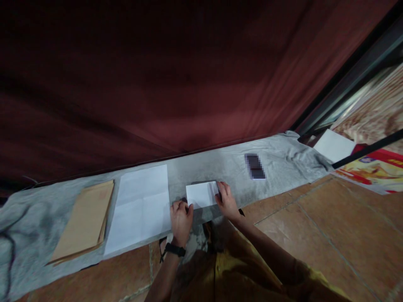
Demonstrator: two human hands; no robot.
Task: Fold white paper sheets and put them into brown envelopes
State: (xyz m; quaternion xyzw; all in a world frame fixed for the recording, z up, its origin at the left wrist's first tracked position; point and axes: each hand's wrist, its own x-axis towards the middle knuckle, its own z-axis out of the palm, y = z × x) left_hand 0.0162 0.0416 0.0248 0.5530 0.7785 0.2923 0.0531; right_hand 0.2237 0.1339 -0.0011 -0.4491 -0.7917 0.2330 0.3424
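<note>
A small folded white paper (201,194) lies on the grey cloth (277,161) spread over the floor. My left hand (181,217), with a black watch at the wrist, has its fingers curled and pinches the paper's near left corner. My right hand (227,200) presses on the paper's right edge with fingers bent onto it. A stack of large white sheets (140,207) lies just left of my left hand, and a pile of brown envelopes (84,221) lies further left.
A dark phone (255,166) rests on the cloth to the right. A dark red curtain (157,75) hangs behind. Terracotta floor tiles (330,226) run along the near side. A white sheet (334,145) and a colourful printed sheet (374,170) lie at far right.
</note>
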